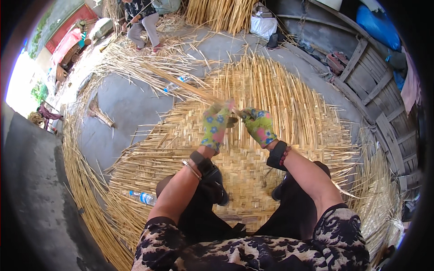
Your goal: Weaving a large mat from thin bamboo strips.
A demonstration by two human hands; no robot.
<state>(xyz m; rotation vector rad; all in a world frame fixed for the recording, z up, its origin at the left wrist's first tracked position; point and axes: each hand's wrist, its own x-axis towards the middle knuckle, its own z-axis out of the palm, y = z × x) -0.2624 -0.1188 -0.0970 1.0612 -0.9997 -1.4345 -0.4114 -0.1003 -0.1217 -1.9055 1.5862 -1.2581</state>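
I wear floral green gloves on both hands. My left hand (217,124) is closed around one end of a long, flat reed strip (192,89), which reaches away to the far left, slightly blurred. Close beside it, my right hand (258,126) is closed too, its fingertips at the near end of the same strip; the exact grip there is too small to make out. Both hands hover over a woven reed mat (246,174). Near my feet the weave is tight, while loose reed ends stick out around its far and side edges.
Loose reeds (135,63) lie scattered at the far left. One water bottle (176,84) rests beyond my left hand, another bottle (143,197) by my left leg. A person (142,22) is at the far left. A wooden frame (379,86) leans along the right.
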